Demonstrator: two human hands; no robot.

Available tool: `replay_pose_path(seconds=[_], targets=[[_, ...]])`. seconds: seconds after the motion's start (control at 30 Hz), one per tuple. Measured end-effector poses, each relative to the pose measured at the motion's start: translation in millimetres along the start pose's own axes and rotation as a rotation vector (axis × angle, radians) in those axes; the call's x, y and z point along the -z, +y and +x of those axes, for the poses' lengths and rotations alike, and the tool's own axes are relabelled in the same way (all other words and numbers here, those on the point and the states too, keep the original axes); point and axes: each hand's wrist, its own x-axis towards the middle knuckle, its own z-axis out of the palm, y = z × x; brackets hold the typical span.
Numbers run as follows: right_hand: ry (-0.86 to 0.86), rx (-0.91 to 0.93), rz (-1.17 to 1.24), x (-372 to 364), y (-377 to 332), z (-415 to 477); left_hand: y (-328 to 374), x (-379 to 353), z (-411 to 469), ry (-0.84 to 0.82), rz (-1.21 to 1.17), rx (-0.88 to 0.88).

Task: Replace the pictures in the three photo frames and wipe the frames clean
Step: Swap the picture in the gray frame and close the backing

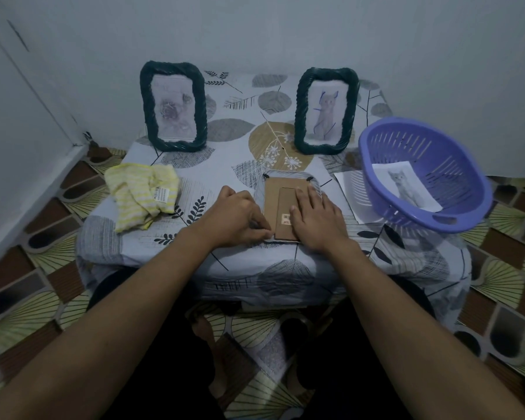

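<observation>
Tablecloth (225,165), frame (281,192) under right hand (315,219)

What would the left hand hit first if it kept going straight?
Probably the right hand, resting flat on the face-down frame just past the fingertips of the left hand.

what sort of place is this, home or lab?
Likely a home, a room corner: leaf-print tablecloth against a painted wall, patterned floor covering, plus a purple plastic basket and yellow striped cloth.
</observation>
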Motion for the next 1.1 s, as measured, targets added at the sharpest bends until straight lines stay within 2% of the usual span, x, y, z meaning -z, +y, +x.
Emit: replay_pose_path(seconds=[0.1, 0.23, 0.37, 0.5, 0.67, 0.77, 0.83, 0.93, 1.1], targets=[[-0.005, -0.001, 0.0, 0, 0, 1, -2, 6, 3, -0.066, 0.016, -0.013], [-0.001, -0.001, 0.0, 0, 1, 1, -1, 0, 1, -0.006, 0.024, -0.04], [0.002, -0.001, -0.001, 0, 0, 1, -3, -8, -5, 0.078, -0.157, 0.09], [0.003, -0.006, 0.002, 0, 0, 1, -8, -16, -7, 0.09, -0.36, 0.247], [0.003, -0.009, 0.004, -1, 0, 1, -5, -8, -1, 0.041, -0.407, 0.342], [-0.001, -0.004, 0.009, -1, 0, 1, -5, -14, 1, 0.177, -0.593, 0.383], [0.002, -0.004, 0.014, -1, 0, 1, -2, -22, 3, 0.209, -0.53, 0.415], [0.006, -0.006, 0.018, -1, 0, 1, 0, -34, 12, 0.072, -0.25, 0.453], [-0.004, -0.011, 0.027, -1, 0, 1, 2, -42, 21, -0.049, -0.085, 0.522]])
